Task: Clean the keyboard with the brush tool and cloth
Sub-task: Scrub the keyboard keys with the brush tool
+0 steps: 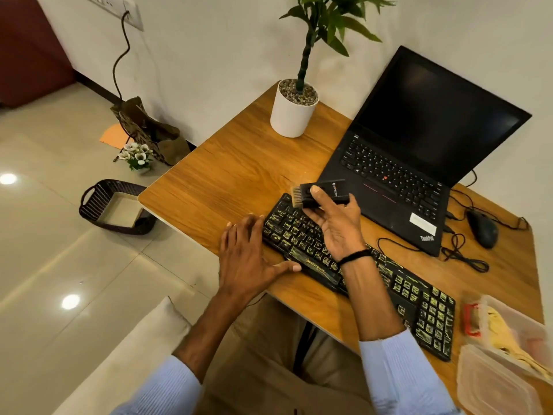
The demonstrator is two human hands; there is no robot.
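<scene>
The wooden table (233, 175) holds a laptop (398, 181). A plant pot (293, 115) sits left of it, a mouse (482, 229) right, a keyboard (419, 310) in front.

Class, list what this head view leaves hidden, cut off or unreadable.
Head view: middle keys of the black, yellow-streaked keyboard, hidden by the right hand.
Head view: white print on the black rectangular brush tool, too small.
Head view: clear plastic boxes, cut off by the edge.

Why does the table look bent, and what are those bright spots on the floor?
In the head view, the wide-angle lens bows the table at its edges; the spots on the glossy floor are reflected light, the lamps out of frame; the brush looks slightly soft.
</scene>
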